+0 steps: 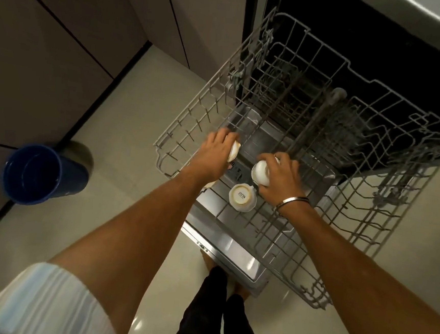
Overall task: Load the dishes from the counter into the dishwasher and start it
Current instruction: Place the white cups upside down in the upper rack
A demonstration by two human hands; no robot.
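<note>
The dishwasher's grey wire rack (385, 205) is pulled out over the open door (235, 250). My left hand (214, 155) grips a white cup (234, 152) over the rack's left part. My right hand (281, 177) grips a second white cup (261, 171), tilted on its side, near the rack's middle. A third white cup (242, 196) stands upside down in the rack between my wrists, its base printed with a small logo. Another pale piece (209, 184) shows under my left wrist, mostly hidden.
A dark blue bucket (37, 174) stands on the pale floor at the left, beside the cabinet fronts (64, 46). The dark dishwasher cavity (382, 61) lies behind the rack under the counter edge (439, 15). My legs (216, 313) stand in front of the door.
</note>
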